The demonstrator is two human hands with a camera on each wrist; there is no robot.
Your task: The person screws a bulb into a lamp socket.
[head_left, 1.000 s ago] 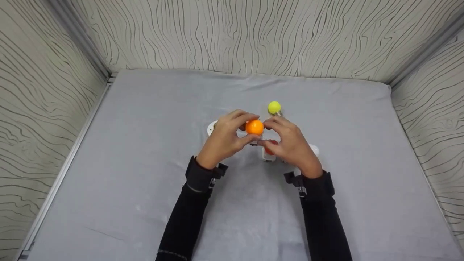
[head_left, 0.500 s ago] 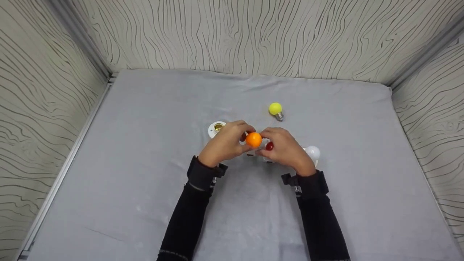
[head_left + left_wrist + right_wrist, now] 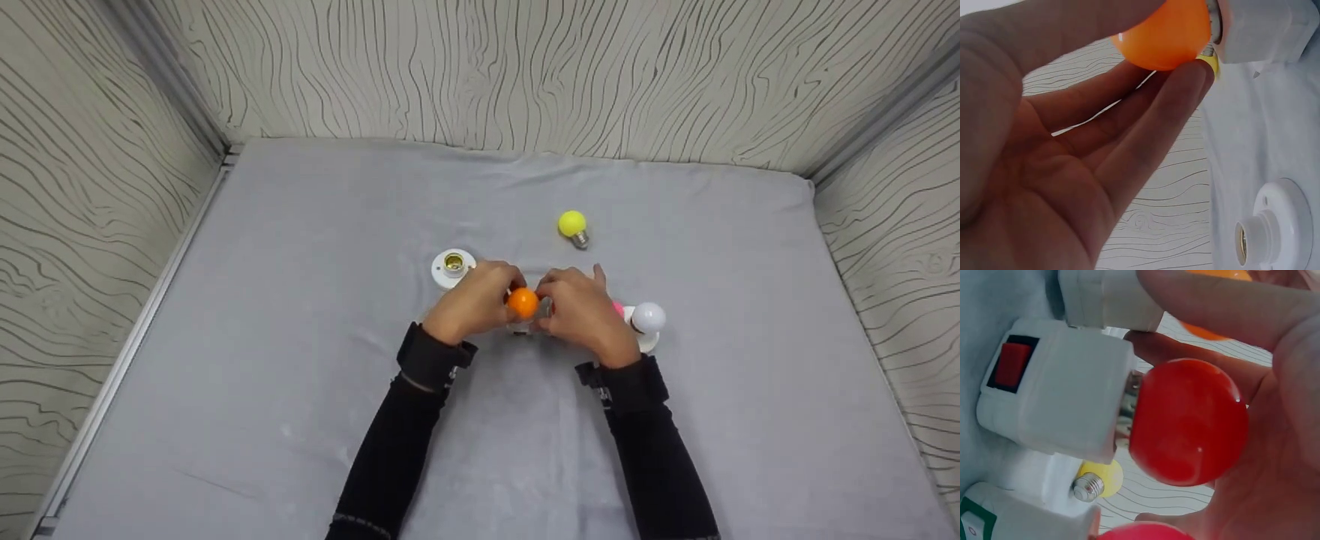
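My left hand (image 3: 480, 300) pinches an orange light bulb (image 3: 523, 303) between thumb and fingers. In the left wrist view, the bulb's metal base is partly inside a white boxy lamp holder (image 3: 1266, 28). My right hand (image 3: 581, 311) grips that same holder (image 3: 1109, 298) with thumb and finger, in the right wrist view. Below my right thumb, a red bulb (image 3: 1188, 422) sits in another white holder (image 3: 1067, 394) with a red switch. In the head view my right hand hides the red bulb.
A yellow bulb (image 3: 572, 223) lies loose behind the hands. To the left stands a round white socket (image 3: 454, 264) with no bulb in it. A white bulb (image 3: 649, 317) and a pink bulb (image 3: 618, 308) are right of my right hand. Patterned panels (image 3: 525, 75) enclose the table.
Both hands have come down toward me with the orange bulb. My right hand has also shifted left, uncovering the white bulb and covering the red one. The round socket and yellow bulb's base have come into view.
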